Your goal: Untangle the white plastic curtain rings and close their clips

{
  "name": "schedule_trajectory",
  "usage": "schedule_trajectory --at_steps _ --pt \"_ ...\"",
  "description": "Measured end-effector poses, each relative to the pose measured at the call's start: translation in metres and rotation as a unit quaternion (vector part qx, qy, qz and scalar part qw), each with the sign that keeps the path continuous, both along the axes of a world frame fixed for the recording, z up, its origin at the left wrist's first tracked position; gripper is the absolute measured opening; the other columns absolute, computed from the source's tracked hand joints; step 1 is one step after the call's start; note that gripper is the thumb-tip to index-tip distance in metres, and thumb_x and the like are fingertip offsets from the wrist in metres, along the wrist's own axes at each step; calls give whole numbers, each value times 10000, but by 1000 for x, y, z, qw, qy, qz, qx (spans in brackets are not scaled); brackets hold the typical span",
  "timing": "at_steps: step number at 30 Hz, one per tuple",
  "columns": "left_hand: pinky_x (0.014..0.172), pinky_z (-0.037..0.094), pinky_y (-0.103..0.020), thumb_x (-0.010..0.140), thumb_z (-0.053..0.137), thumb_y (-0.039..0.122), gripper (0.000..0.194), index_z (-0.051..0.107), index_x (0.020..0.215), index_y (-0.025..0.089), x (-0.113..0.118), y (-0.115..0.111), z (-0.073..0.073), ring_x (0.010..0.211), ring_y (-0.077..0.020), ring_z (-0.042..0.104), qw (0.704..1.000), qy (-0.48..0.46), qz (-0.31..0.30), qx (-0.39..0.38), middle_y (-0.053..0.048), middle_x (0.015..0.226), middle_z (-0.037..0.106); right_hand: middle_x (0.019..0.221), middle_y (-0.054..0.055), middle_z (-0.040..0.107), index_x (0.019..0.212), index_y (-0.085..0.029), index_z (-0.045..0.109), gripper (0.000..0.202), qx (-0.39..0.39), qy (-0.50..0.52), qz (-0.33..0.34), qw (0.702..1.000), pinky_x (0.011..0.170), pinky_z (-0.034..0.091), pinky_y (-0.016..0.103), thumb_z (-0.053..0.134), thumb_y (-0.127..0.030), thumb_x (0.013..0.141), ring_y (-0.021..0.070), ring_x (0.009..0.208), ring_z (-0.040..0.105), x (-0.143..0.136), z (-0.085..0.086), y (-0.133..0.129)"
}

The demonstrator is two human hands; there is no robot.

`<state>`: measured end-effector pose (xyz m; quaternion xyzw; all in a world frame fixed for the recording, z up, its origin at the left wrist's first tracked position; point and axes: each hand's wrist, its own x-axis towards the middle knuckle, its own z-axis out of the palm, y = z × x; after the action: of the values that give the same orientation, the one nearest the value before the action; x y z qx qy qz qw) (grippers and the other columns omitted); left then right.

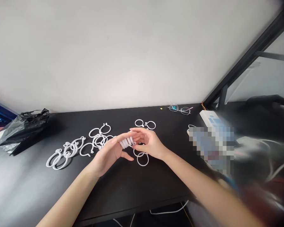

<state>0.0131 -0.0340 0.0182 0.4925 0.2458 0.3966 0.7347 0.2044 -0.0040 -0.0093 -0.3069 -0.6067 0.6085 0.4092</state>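
Several white rings (126,142) sit side by side across the fingers of my left hand (110,154), which is curved with its thumb held apart. From the right, my right hand (150,142) closes its fingers at the near end of this row of rings. White open rings with small knobs lie on the black table (132,195): a tangled group (100,140) behind my left hand, another group (61,157) further left, two behind my right hand (150,125), and more just beneath it (142,159).
At the back left lies a black plastic bag (26,129). Eyeglasses (179,109) rest near the wall. On the right are a white box (209,121), a blurred-out item (208,148) and clear plastic with cables (262,157). A black metal frame (241,66) slants at the right.
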Motion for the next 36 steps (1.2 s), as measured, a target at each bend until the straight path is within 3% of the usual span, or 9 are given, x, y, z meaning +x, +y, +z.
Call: schedule_trajectory --at_steps 5,9,11,13,16,23,29,33,36 --pt "697 590 -354 924 408 527 519 633 1261 202 1 -1 0 1303 -373 423 999 -28 -39 -21 -140 1352 565 1008 75 680 1020 -159 659 384 -1 -29 -59 998 780 552 339 770 -169 654 200 899 666 -2 -7 3" --pt "888 535 -418 939 415 496 484 738 1086 167 1 -2 -3 1138 -333 586 1000 -8 2 8 -140 1126 701 971 81 687 940 -154 663 337 -76 -21 -98 992 745 565 336 806 -266 656 186 834 665 -3 -4 5" --pt "970 480 -425 951 426 451 453 779 961 167 0 -3 -4 1054 -305 636 997 16 59 45 -120 1009 741 981 82 683 984 -157 657 351 -149 6 -68 986 770 568 353 784 -321 702 188 854 668 -2 2 5" --pt "956 479 -405 956 440 415 431 795 879 181 1 -5 -5 991 -287 661 990 50 103 88 -100 926 757 980 79 683 1000 -161 653 360 -247 59 47 966 836 553 392 729 -418 760 195 884 671 -1 10 4" --pt "852 513 -387 950 466 383 388 797 870 196 5 -10 -2 873 -274 687 972 134 100 163 -92 864 763 913 76 693 931 -152 673 411 -274 90 184 940 893 519 396 673 -535 785 208 918 665 0 16 0" --pt "858 487 -384 860 620 225 193 769 984 226 22 -22 0 870 -265 674 891 290 17 350 -75 925 757 1029 80 705 1025 -164 696 371 -183 29 149 971 895 509 345 743 -415 755 218 1006 656 -4 19 -9" --pt "832 511 -353 875 606 272 278 721 1127 246 20 -21 1 948 -268 654 931 261 4 256 -70 1007 741 1062 75 704 989 -172 727 325 -106 24 53 993 887 516 327 605 -449 870 196 991 655 -9 17 -13" --pt "683 535 -309 889 578 346 235 754 885 190 19 -13 -1 791 -213 633 980 160 2 122 -77 879 723 817 33 700 931 -173 711 358 -112 12 33 993 622 516 253 569 -498 885 134 671 643 -12 11 -14" --pt "436 450 -224 849 635 317 253 647 635 182 19 -8 -8 531 -130 521 997 70 32 -16 -11 586 606 632 2 640 768 -167 658 420 -133 25 52 989 624 510 275 539 -553 883 135 588 618 -14 9 -13"
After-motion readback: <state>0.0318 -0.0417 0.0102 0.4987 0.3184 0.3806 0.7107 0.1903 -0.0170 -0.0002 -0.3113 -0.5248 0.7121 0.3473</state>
